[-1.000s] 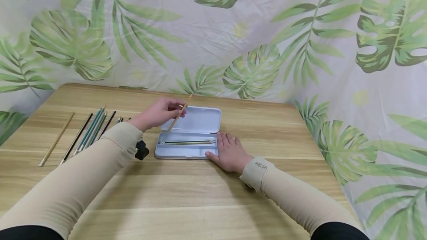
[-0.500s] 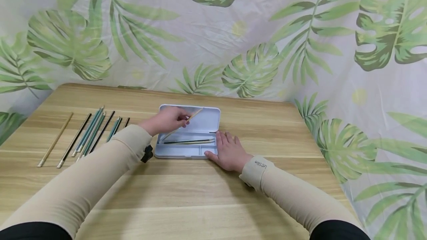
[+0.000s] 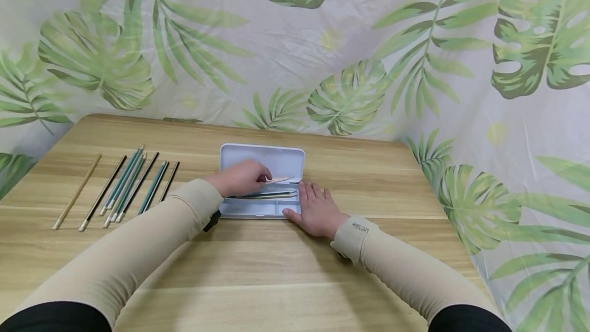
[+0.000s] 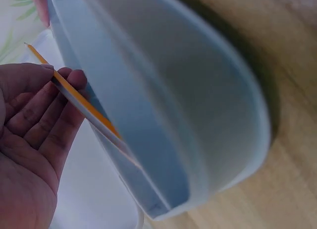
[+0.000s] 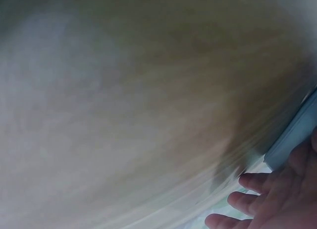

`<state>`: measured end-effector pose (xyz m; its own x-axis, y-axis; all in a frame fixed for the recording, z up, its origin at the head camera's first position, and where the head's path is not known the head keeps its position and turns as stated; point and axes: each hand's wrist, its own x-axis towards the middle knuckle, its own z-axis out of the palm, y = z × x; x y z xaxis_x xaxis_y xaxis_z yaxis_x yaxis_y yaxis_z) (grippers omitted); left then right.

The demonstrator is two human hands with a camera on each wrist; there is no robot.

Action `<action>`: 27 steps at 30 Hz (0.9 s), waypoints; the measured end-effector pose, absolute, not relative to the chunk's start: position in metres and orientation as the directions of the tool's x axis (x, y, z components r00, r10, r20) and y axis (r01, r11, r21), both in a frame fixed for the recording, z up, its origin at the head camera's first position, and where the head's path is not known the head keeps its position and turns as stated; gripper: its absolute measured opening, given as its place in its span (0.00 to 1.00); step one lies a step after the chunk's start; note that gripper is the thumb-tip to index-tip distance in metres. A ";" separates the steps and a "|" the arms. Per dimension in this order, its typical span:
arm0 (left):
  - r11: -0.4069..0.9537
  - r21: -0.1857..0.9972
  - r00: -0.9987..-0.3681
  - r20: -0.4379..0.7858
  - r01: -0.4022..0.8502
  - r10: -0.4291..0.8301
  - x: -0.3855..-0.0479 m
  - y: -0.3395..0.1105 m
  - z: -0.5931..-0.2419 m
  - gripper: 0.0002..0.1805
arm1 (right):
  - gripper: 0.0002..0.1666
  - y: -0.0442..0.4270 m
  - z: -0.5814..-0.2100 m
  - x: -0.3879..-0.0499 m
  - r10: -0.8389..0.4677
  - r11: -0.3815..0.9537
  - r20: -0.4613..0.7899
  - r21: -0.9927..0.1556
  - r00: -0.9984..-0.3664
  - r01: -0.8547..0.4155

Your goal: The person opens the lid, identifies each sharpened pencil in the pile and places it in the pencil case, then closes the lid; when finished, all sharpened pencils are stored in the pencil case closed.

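Note:
A pale, open pencil case (image 3: 244,211) lies on the table with its lid tipped back. My left hand (image 3: 244,176) is over its back compartment and pinches a yellow pencil (image 4: 81,102) between thumb and fingers. In the left wrist view the pencil slants, one end down inside the case and the pointed end up past the thumb. Pencils (image 3: 272,195) lie lengthwise in the back compartment, partly hidden by the hand. My right hand (image 3: 320,211) rests with straight fingers against the case's right side, its thumb over the front right corner.
Left of the case, several loose pencils lie on the wooden table (image 3: 258,275): a natural wood one (image 3: 77,191), black ones (image 3: 102,193) and teal ones (image 3: 122,183). A leaf-patterned cloth (image 3: 286,40) hangs behind the table's back edge.
My left hand has moved down and slightly right, bringing the yellow pencil from above the lid to low over the back compartment, closer to level. My right hand has stayed in place.

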<state>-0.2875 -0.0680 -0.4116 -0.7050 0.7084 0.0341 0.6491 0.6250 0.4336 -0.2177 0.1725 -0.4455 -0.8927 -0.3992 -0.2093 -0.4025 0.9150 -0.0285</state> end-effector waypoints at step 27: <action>0.598 0.772 -0.952 0.026 0.213 0.305 -0.287 -0.203 -0.375 0.25 | 0.56 0.176 -0.444 -0.217 -0.394 0.916 -0.216 -0.020 -0.893 -0.400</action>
